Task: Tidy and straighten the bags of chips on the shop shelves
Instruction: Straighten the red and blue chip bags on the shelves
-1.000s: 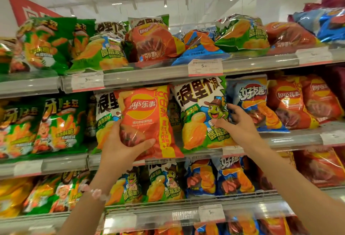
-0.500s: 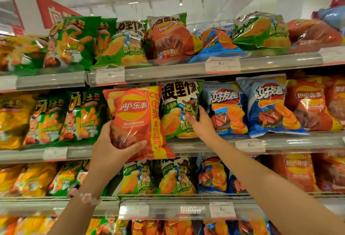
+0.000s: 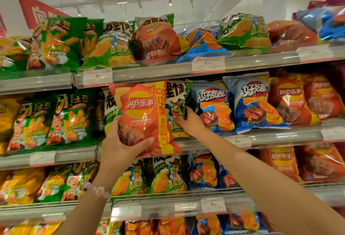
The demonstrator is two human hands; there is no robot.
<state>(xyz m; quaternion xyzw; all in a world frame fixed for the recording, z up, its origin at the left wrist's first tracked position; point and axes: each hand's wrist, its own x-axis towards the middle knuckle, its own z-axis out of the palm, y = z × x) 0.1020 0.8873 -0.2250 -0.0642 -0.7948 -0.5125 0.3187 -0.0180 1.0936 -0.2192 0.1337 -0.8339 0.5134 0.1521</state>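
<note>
orange bag [image 3: 141, 115]: "Lay's乐事" | price tag [image 3: 208, 64]: "5"

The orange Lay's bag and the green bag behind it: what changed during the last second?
The right hand slid the green frog-cartoon chip bag leftward, so it now sits partly hidden behind the orange Lay's chip bag. The left hand holds that orange bag in front of the middle shelf, as before.
</note>
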